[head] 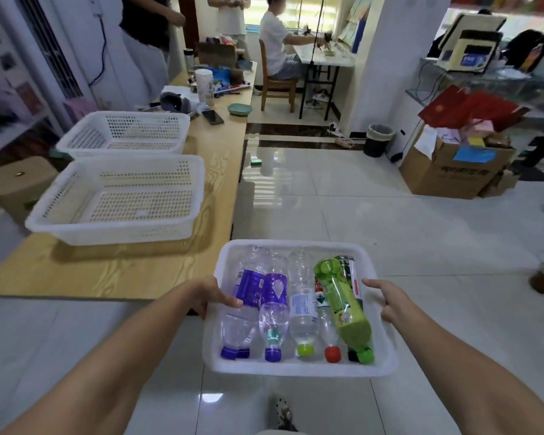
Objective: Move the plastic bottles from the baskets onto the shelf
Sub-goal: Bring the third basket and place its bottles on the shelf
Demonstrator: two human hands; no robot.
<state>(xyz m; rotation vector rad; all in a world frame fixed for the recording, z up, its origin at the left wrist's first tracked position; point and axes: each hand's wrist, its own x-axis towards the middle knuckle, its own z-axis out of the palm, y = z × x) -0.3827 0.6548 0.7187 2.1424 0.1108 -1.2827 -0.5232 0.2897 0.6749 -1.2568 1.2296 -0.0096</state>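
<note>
Left hand (212, 295) and right hand (382, 298) were clamped on opposite side rims of a white rectangular plastic basket (296, 370), held above the tiled floor (343, 199); clear plastic bottles (302, 306) with coloured caps lay side by side inside, between the hands, caps nearest; this looked like the carrying step; next the load needed steady transport to the shelf, which I could not identify, before unloading.
</note>
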